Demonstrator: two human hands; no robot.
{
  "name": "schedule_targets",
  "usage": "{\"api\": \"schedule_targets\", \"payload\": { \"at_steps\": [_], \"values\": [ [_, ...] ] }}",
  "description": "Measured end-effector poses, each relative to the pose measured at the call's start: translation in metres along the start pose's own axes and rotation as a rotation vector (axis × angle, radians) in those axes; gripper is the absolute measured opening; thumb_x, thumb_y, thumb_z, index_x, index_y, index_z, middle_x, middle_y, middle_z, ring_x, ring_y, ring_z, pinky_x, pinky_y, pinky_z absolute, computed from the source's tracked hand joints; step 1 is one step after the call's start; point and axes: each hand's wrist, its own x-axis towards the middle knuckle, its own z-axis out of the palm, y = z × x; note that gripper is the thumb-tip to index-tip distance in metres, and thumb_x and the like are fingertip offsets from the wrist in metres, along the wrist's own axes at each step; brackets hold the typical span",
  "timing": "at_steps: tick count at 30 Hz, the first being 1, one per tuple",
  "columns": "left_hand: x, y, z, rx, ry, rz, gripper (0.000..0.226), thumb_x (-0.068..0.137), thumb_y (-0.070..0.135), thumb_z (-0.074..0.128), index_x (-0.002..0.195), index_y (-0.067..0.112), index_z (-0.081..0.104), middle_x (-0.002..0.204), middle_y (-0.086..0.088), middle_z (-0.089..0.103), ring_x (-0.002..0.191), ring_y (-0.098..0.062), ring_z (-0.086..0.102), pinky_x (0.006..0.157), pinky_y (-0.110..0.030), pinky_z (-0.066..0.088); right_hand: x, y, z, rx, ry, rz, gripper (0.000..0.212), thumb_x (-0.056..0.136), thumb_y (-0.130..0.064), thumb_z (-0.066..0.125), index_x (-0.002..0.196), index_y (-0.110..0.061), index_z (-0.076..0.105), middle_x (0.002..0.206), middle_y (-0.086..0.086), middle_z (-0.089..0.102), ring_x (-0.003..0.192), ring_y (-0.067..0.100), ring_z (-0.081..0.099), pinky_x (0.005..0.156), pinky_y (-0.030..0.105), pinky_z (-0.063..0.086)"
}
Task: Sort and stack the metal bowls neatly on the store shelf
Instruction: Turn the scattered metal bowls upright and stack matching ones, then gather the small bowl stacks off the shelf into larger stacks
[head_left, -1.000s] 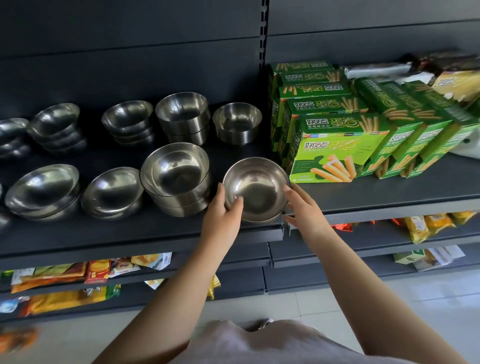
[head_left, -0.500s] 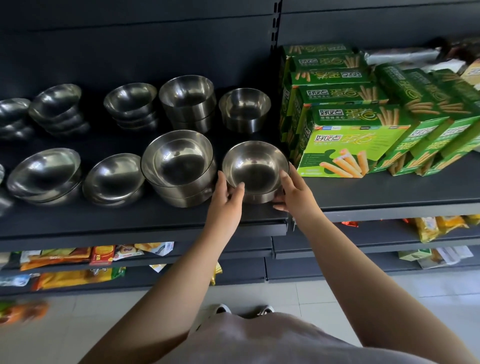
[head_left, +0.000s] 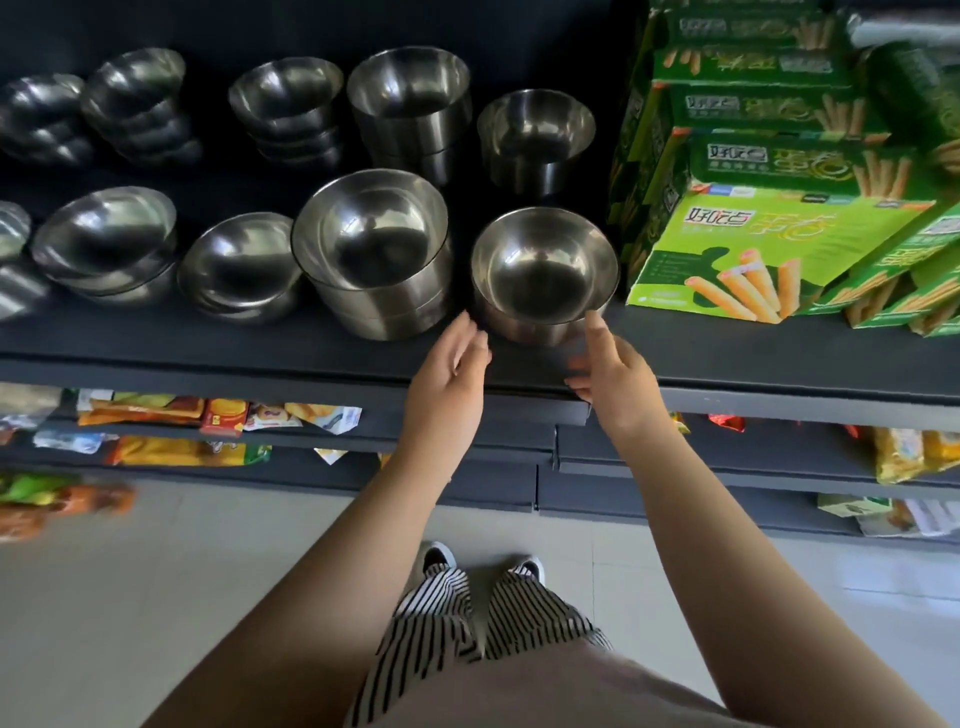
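Note:
A steel bowl (head_left: 543, 270) stands upright near the front of the dark shelf (head_left: 779, 358), beside the green boxes. My left hand (head_left: 451, 364) hovers just off its lower left side with relaxed fingers and holds nothing. My right hand (head_left: 610, 374) sits below its lower right side; the forefinger reaches up to the bowl's wall, the other fingers lie at the shelf edge. Left of it is a taller stack of wider bowls (head_left: 374, 249). More bowl stacks (head_left: 410, 104) (head_left: 535, 137) (head_left: 239, 267) (head_left: 106, 244) fill the shelf.
Green snack boxes (head_left: 763, 249) crowd the shelf right of the bowl, nearly touching it. Further bowl stacks (head_left: 135, 104) (head_left: 285, 109) line the back left. Lower shelves hold snack packets (head_left: 171, 415). My feet stand on the tiled floor (head_left: 156, 571).
Both hands set the bowl down on the shelf and let go, drawing back toward the front edge. The camera has tilted down and moved closer.

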Motion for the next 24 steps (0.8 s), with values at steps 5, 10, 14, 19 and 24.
{"api": "schedule_targets", "payload": {
  "at_steps": [5,10,14,19,24],
  "values": [
    [-0.015,-0.001,-0.031,0.133,0.077,0.081,0.027,0.097,0.019,0.044,0.121,0.018,0.055,0.090,0.007,0.065,0.090,-0.009,0.065,0.089,-0.019,0.046,-0.029,-0.007,0.005,-0.309,-0.068,-0.172,0.051,0.098,-0.044,0.036,0.104,0.001,0.059,0.089,0.012,0.062,0.084,0.023,0.053,0.068,0.031,0.036],
    [-0.034,0.007,-0.081,0.414,0.154,0.167,0.022,0.095,0.027,0.047,0.107,0.017,0.062,0.087,0.007,0.068,0.091,-0.006,0.062,0.077,-0.014,0.044,-0.045,-0.030,0.030,-0.558,-0.066,-0.423,0.029,0.096,-0.027,0.048,0.102,-0.005,0.065,0.092,0.012,0.068,0.091,0.030,0.061,0.075,0.032,0.046],
    [-0.055,0.013,-0.137,0.483,0.233,0.201,0.025,0.090,0.033,0.055,0.082,0.014,0.069,0.081,0.003,0.072,0.085,-0.012,0.065,0.082,-0.034,0.051,-0.067,-0.053,0.076,-0.661,-0.111,-0.604,0.025,0.093,-0.024,0.052,0.098,-0.003,0.066,0.096,0.014,0.069,0.092,0.030,0.062,0.078,0.033,0.049],
    [-0.100,0.016,-0.227,0.494,0.359,0.235,0.030,0.088,0.032,0.057,0.081,0.007,0.072,0.080,-0.002,0.071,0.081,-0.011,0.063,0.077,-0.028,0.046,-0.125,-0.084,0.163,-0.827,-0.233,-0.794,0.030,0.095,-0.034,0.049,0.102,-0.008,0.063,0.103,0.009,0.067,0.097,0.028,0.059,0.077,0.031,0.044],
    [-0.157,0.000,-0.342,0.482,0.532,0.222,0.026,0.088,0.033,0.058,0.096,0.013,0.072,0.093,0.002,0.071,0.092,-0.012,0.063,0.073,-0.027,0.047,-0.193,-0.101,0.253,-0.814,-0.264,-0.931,0.030,0.094,-0.035,0.049,0.103,-0.010,0.063,0.103,0.009,0.067,0.098,0.029,0.059,0.073,0.029,0.041]
  ]
}}
